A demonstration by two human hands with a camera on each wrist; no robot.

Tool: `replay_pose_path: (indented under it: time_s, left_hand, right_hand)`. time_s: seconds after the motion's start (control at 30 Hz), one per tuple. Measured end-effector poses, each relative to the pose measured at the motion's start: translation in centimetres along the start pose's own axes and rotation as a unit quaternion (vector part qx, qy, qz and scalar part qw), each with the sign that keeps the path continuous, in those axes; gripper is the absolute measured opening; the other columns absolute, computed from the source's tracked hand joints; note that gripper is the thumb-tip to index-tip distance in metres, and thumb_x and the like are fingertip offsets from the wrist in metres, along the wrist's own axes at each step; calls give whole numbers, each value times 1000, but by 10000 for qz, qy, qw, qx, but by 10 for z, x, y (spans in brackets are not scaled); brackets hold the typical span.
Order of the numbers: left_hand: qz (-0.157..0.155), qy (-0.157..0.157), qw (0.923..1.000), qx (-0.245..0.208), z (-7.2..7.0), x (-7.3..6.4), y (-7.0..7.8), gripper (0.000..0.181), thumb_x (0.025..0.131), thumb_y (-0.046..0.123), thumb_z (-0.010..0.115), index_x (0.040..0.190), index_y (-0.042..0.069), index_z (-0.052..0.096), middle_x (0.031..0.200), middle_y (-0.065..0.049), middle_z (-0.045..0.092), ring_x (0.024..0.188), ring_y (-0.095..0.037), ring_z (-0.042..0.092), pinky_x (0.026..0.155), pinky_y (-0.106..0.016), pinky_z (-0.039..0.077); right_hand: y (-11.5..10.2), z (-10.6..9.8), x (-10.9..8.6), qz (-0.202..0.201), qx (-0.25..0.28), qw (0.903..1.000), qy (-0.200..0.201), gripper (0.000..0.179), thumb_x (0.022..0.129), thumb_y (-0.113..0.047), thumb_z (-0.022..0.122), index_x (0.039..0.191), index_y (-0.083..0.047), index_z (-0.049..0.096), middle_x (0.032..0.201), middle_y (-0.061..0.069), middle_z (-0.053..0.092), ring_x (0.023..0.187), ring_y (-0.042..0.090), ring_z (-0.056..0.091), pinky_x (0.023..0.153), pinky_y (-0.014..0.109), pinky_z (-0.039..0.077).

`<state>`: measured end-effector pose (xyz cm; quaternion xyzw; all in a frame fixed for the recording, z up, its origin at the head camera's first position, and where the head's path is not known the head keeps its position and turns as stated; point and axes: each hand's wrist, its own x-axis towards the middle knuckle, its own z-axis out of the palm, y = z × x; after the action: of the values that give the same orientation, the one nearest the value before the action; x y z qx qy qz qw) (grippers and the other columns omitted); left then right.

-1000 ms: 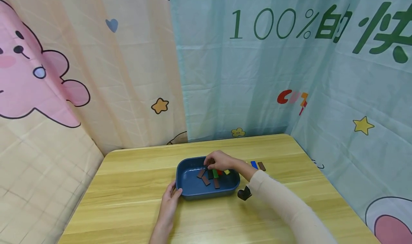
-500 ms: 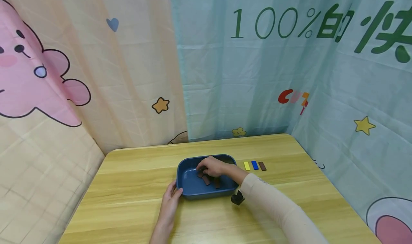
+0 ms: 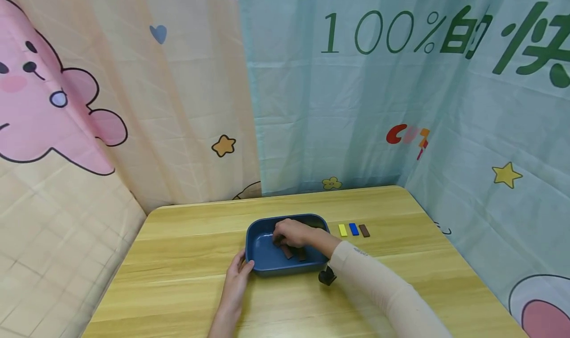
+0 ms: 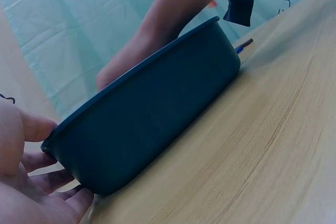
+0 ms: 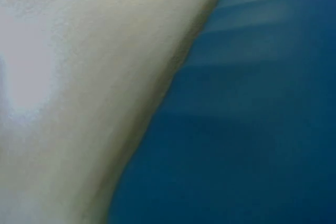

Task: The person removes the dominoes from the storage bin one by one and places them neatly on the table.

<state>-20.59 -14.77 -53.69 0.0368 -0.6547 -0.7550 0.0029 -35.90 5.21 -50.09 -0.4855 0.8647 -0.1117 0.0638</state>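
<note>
A deep blue rectangular tray [image 3: 267, 265] stands on the table. My left hand [image 3: 236, 279] grips its left end, thumb at the rim and fingers against the outer wall, as the left wrist view shows with the hand [image 4: 31, 177] and the tray wall [image 4: 142, 108]. Inside the tray, my right hand [image 3: 291, 232] reaches down with bent fingers at a brown block at its left; the fingertips are largely hidden. Two more brown blocks, one of them this block [image 3: 286, 251], lie just below the hand. The right wrist view is filled by blurred blue tray [image 5: 236, 145] and a pale surface.
Right of the tray, a yellow block [image 3: 342, 230], a blue block [image 3: 354, 229] and a brown block [image 3: 364, 230] lie in a row on the wooden table [image 3: 178, 268]. A black device [image 3: 327, 277] hangs under the right wrist. Printed curtains [image 3: 311, 105] stand behind the table.
My right hand has moved left and down inside the tray, onto the brown blocks, and hides the green, red and black ones. The yellow block outside is uncovered. My left hand stays put.
</note>
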Motion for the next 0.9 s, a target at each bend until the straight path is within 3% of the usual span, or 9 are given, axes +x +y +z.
replay_pose_path:
  time_s: [0.1,0.4,0.9]
  left_hand:
    - [-31,24,10000,-5,0,0,0,53,109,5,46,156,-10,28,162,-32,25,148,-42,30,120,-52,28]
    - [-38,17,10000,-46,1,-1,-1,54,109,6,46,156,-11,27,162,-33,24,148,-43,29,120,-55,27]
    - [-66,74,9999,-79,0,1,-3,53,108,5,47,155,-11,30,161,-33,26,148,-43,30,120,-55,27]
  right_hand:
    - [0,1,-1,-12,-4,10000,66,21,94,2,73,111,-10,79,106,-1,72,101,11,67,87,21,54]
    - [5,3,-3,320,810,9955,372,18,95,-1,73,109,-11,77,95,-6,71,86,6,65,78,22,55]
    - [8,-9,-11,811,2456,9619,887,11,94,-4,74,103,-10,73,88,-7,66,82,8,61,76,25,55]
